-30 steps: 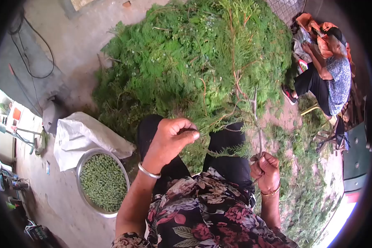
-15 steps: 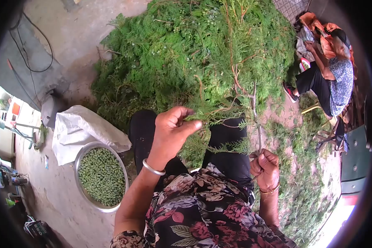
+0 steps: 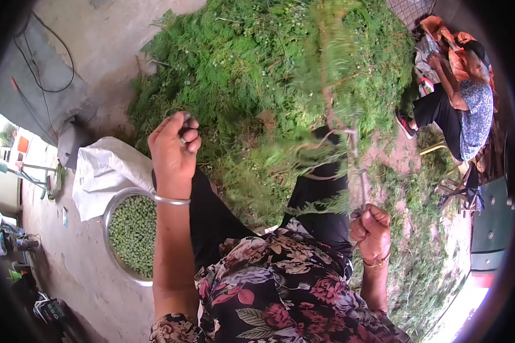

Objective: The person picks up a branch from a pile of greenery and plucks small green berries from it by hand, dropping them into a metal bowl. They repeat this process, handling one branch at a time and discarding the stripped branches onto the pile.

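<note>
My right hand [image 3: 372, 231] is closed round the woody lower end of a leafy evergreen branch [image 3: 357, 154], which stands up in front of my knee and is blurred by motion. My left hand [image 3: 176, 143] is raised apart from the branch, above a metal basin [image 3: 110, 248]. Its fingers are curled in, and a small pale-green bit, like the cones in the basin, shows between them. Small round green cones [image 3: 133, 237] fill the basin. My left forearm hides the basin's right side.
A large heap of green evergreen branches [image 3: 229, 74] lies ahead of my knees. Beside the basin is a white sack [image 3: 106, 171]. Loose sprigs [image 3: 406, 274] cover the floor at right. Another person [image 3: 469, 114] sits at the upper right.
My left hand has drawn away from the branch, leftward and up, its fingers curling in. The branch sways and blurs while my right hand keeps its hold.
</note>
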Tool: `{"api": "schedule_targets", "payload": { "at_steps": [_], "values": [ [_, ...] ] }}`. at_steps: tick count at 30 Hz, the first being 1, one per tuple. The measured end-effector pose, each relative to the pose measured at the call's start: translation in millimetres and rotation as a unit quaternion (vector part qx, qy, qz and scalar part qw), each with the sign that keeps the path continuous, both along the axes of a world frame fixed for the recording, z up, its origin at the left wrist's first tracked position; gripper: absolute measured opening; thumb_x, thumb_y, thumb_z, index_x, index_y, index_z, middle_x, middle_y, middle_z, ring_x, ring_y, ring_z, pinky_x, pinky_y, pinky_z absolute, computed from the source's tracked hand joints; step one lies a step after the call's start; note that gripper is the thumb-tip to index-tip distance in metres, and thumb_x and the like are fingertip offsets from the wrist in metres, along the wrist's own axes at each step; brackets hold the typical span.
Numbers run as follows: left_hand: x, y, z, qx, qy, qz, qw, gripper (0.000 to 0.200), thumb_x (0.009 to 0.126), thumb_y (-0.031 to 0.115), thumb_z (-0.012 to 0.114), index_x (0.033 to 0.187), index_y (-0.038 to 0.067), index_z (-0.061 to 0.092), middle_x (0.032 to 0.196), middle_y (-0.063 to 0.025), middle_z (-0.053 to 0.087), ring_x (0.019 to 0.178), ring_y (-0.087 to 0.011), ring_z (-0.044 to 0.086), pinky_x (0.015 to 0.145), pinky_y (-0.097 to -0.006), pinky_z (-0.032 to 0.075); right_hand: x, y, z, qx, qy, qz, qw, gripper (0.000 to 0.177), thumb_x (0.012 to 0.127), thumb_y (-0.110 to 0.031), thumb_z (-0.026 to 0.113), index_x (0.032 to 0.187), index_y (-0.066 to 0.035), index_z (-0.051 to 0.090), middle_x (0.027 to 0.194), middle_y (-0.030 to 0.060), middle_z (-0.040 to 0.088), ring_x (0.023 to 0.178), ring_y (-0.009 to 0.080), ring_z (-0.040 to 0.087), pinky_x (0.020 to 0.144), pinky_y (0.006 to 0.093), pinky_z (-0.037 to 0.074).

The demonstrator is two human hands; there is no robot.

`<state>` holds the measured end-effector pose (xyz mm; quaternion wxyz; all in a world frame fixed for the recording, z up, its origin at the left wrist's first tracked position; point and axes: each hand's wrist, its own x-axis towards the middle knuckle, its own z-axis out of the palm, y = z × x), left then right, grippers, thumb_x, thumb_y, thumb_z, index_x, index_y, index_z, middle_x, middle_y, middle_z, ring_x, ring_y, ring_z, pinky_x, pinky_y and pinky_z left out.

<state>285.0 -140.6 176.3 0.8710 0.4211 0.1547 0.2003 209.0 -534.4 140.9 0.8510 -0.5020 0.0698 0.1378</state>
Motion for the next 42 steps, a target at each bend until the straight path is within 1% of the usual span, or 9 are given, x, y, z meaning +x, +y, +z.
{"api": "schedule_targets", "payload": {
  "at_steps": [5,9,14,19,23,29,33,39,42],
  "values": [
    [-36,-7,-25,-0.057,0.061,-0.074,0.994,0.010,0.091,0.012,0.055,0.094,0.002,0.056,0.084,-0.0145,0.059,0.058,-0.0130,0.050,0.047,-0.0238,0.041,8,-8,1,0.027,0.002,-0.009,1.000,0.028,0.090,-0.020,0.061,0.090,0.007,0.055,0.055,0.0010,0.041,0.046,0.0064,0.030,0.042,0.0211,0.021],
    [-61,-37,-60,0.058,0.094,-0.079,0.991,0.011,0.089,0.010,0.060,0.088,-0.002,0.059,0.076,-0.0118,0.061,0.054,-0.0103,0.049,0.045,-0.0217,0.038,12,-4,3,0.046,-0.006,-0.018,0.999,0.029,0.089,-0.021,0.063,0.092,0.006,0.056,0.056,0.0013,0.042,0.047,0.0068,0.031,0.042,0.0212,0.021],
    [-69,-55,-83,0.173,0.099,-0.088,0.976,0.016,0.085,0.005,0.064,0.097,-0.004,0.061,0.072,-0.0062,0.060,0.052,-0.0058,0.046,0.045,-0.0197,0.034,17,1,4,0.061,-0.009,-0.011,0.998,0.025,0.090,-0.019,0.061,0.092,0.006,0.056,0.056,0.0022,0.043,0.046,0.0070,0.030,0.041,0.0215,0.021],
    [-66,-54,-104,0.374,0.123,-0.081,0.916,0.010,0.082,0.004,0.067,0.085,-0.003,0.060,0.062,0.0015,0.052,0.049,-0.0035,0.042,0.043,-0.0201,0.033,17,3,6,0.066,-0.003,-0.013,0.998,0.025,0.091,-0.019,0.061,0.092,0.006,0.057,0.056,0.0023,0.043,0.046,0.0072,0.030,0.041,0.0217,0.021],
    [-68,-57,-97,0.321,0.106,-0.110,0.935,0.014,0.081,0.003,0.069,0.079,0.001,0.055,0.057,0.0062,0.044,0.049,-0.0010,0.037,0.043,-0.0198,0.028,17,0,6,0.060,0.002,-0.017,0.998,0.026,0.090,-0.019,0.061,0.093,0.006,0.056,0.056,0.0023,0.042,0.046,0.0072,0.030,0.041,0.0217,0.021],
    [-66,-58,-86,0.230,0.124,-0.125,0.957,0.010,0.086,0.003,0.062,0.078,-0.002,0.058,0.059,0.0003,0.051,0.047,-0.0034,0.042,0.042,-0.0207,0.031,16,-3,4,0.056,-0.004,-0.006,0.998,0.026,0.091,-0.019,0.059,0.093,0.006,0.056,0.055,0.0017,0.041,0.046,0.0074,0.030,0.040,0.0220,0.022],
    [-66,-40,-73,0.220,0.139,-0.093,0.961,0.011,0.089,0.007,0.059,0.082,-0.001,0.058,0.064,-0.0033,0.054,0.047,-0.0047,0.042,0.041,-0.0193,0.032,15,-14,0,0.065,0.000,-0.034,0.997,0.027,0.093,-0.020,0.057,0.093,0.006,0.056,0.055,0.0012,0.040,0.047,0.0068,0.030,0.040,0.0219,0.022],
    [-87,64,-66,0.048,0.064,0.121,0.989,0.013,0.090,0.009,0.059,0.079,0.005,0.054,0.071,-0.0035,0.054,0.052,-0.0078,0.047,0.040,-0.0216,0.033,20,-43,-1,0.089,-0.022,-0.110,0.990,0.028,0.095,-0.021,0.053,0.099,0.006,0.055,0.057,-0.0015,0.036,0.048,0.0065,0.028,0.041,0.0208,0.020],
    [-135,129,-66,0.158,0.116,0.229,0.953,0.008,0.090,0.008,0.058,0.086,0.001,0.058,0.077,-0.0059,0.057,0.064,-0.0112,0.053,0.051,-0.0221,0.042,20,-48,-3,0.097,-0.008,-0.149,0.984,0.027,0.096,-0.020,0.052,0.101,0.006,0.054,0.058,-0.0019,0.035,0.051,0.0066,0.028,0.042,0.0208,0.020]
  ]
}}
